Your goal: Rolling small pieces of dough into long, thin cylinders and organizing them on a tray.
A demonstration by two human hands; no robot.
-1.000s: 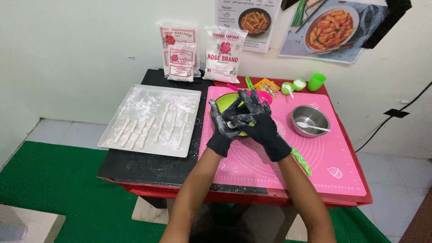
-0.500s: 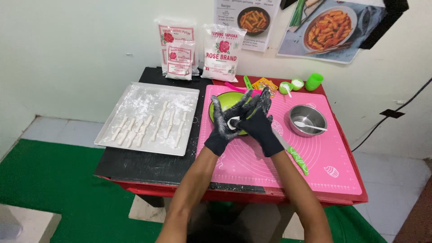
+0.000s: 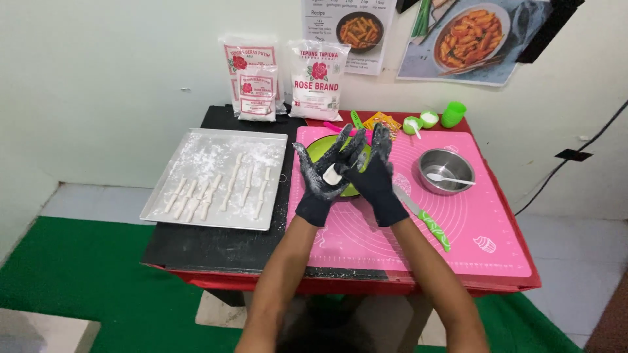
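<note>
At frame centre the left hand [image 3: 322,182] and right hand [image 3: 374,171] pressed the dough [image 3: 331,174] between half-open fingers, best rolled evenly.

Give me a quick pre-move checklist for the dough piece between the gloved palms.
1. Dough piece held between left hand and right hand: ok.
2. Both gloves on, floured: ok.
3. Tray has bare floured space beside the dough sticks: ok.
4. Knife lies off to the right on the pink mat, apart from the hands: ok.
5. Dough left in the green bowl: cannot tell, hands hide it.
</note>
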